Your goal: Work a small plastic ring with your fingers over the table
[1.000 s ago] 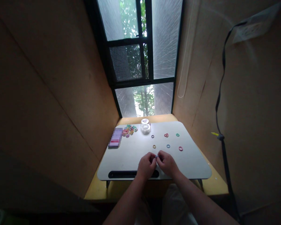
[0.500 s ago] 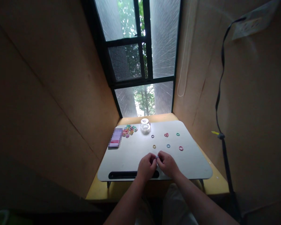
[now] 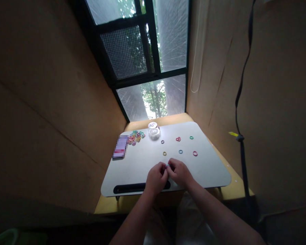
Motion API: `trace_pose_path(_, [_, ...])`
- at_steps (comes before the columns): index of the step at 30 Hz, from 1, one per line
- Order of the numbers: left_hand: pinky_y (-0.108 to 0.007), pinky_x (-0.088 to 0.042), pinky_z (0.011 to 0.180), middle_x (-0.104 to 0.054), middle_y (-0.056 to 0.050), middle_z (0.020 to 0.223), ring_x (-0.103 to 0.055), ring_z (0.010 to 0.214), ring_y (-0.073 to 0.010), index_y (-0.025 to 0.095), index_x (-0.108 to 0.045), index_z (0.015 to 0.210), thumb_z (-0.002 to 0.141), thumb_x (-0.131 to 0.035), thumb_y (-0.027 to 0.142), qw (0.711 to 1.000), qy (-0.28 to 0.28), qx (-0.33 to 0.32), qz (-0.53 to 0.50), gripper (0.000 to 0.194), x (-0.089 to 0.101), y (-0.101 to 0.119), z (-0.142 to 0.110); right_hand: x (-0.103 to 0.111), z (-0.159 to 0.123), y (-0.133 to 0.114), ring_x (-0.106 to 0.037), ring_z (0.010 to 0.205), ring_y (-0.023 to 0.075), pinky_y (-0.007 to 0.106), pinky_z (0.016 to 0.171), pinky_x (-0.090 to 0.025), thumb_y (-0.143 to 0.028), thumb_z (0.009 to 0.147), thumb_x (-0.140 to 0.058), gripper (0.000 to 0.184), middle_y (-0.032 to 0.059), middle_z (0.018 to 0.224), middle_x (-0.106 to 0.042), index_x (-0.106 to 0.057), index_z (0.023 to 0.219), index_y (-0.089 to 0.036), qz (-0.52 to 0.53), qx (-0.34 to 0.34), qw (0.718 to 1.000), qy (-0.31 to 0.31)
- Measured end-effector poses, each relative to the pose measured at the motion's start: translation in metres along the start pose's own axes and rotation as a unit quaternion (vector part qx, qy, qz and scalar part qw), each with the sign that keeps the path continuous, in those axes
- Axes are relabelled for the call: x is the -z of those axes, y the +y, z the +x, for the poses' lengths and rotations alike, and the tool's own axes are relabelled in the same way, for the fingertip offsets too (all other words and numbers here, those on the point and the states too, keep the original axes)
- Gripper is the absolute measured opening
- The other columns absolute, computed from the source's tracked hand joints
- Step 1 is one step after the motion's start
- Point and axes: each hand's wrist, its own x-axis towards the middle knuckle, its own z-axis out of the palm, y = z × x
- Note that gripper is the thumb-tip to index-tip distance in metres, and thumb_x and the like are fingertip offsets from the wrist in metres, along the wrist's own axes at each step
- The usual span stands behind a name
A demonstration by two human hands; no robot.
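Note:
My left hand (image 3: 155, 177) and my right hand (image 3: 178, 173) meet fingertip to fingertip over the near part of a white lap table (image 3: 209, 166). Both are closed in a pinch on one small pale rubber band (image 3: 167, 166). Beyond them single bands lie apart on the table: a yellow band (image 3: 164, 153), a blue band (image 3: 181, 151), a pink band (image 3: 195, 153), a red band (image 3: 178, 139), a green band (image 3: 191, 137) and a purple band (image 3: 162, 142).
A heap of several coloured bands (image 3: 136, 136) lies at the back left beside a small clear jar (image 3: 153, 130). A flat purple packet (image 3: 119, 149) sits near the left edge. Brown board walls close in both sides; a black cable (image 3: 241, 85) hangs on the right.
The view has tipped down and shifted, so everything sits a little higher and further left in the picture. Both hands keep the same pinch on the band.

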Motion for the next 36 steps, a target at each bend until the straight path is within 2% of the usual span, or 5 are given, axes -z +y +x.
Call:
trace_pose_path(8, [-0.024,-0.040,0.061,-0.063,0.000,0.071,-0.054,0.064,-0.0130,0.019,-0.061,0.083,0.086,-0.051,0.028,0.998,-0.008,0.033,-0.048,0.014,-0.002,0.000,0.010,0.004,0.006,0.001,-0.043,0.059,0.0117,0.024,0.057,-0.029,-0.024,0.082,-0.052,0.014,-0.0022,0.063,-0.052,-0.049,0.069,-0.020,0.031,-0.010,0.999,-0.011])
trace_pose_path(13, [-0.026,-0.048,0.073,-0.070,-0.004,0.089,-0.062,0.081,-0.0163,0.018,-0.065,0.095,0.088,-0.047,0.026,0.990,-0.010,0.027,-0.135,0.021,0.000,0.000,0.013,0.005,0.006,0.000,-0.044,0.061,0.0126,0.025,0.058,-0.030,-0.024,0.083,-0.051,0.015,-0.0010,0.065,-0.053,-0.049,0.069,-0.020,0.025,-0.011,0.999,-0.016])
trace_pose_path(15, [-0.026,-0.048,0.072,-0.070,-0.004,0.088,-0.062,0.079,-0.0159,0.018,-0.066,0.095,0.088,-0.048,0.026,0.989,-0.018,0.028,-0.146,0.021,0.001,0.000,0.014,0.005,0.006,0.000,-0.044,0.061,0.0125,0.025,0.058,-0.030,-0.024,0.083,-0.051,0.015,-0.0012,0.065,-0.053,-0.048,0.068,-0.020,0.024,-0.010,1.000,-0.013])
trace_pose_path(26, [-0.023,-0.042,0.062,-0.064,0.000,0.072,-0.056,0.065,-0.0125,0.018,-0.063,0.083,0.085,-0.051,0.028,0.993,0.008,0.036,-0.115,0.016,0.001,-0.008,0.008,0.000,0.002,-0.001,-0.044,0.057,0.0115,0.024,0.056,-0.029,-0.025,0.083,-0.052,0.017,-0.0029,0.061,-0.051,-0.048,0.067,-0.020,0.012,-0.003,1.000,0.004])
trace_pose_path(36, [-0.023,-0.037,0.061,-0.059,0.003,0.067,-0.052,0.063,-0.0120,0.019,-0.058,0.077,0.083,-0.051,0.025,0.997,0.018,0.023,-0.074,0.011,0.002,-0.013,0.004,-0.006,-0.002,-0.003,-0.044,0.055,0.0114,0.023,0.054,-0.030,-0.025,0.082,-0.051,0.016,-0.0033,0.059,-0.050,-0.048,0.066,-0.020,-0.007,0.010,1.000,0.017])
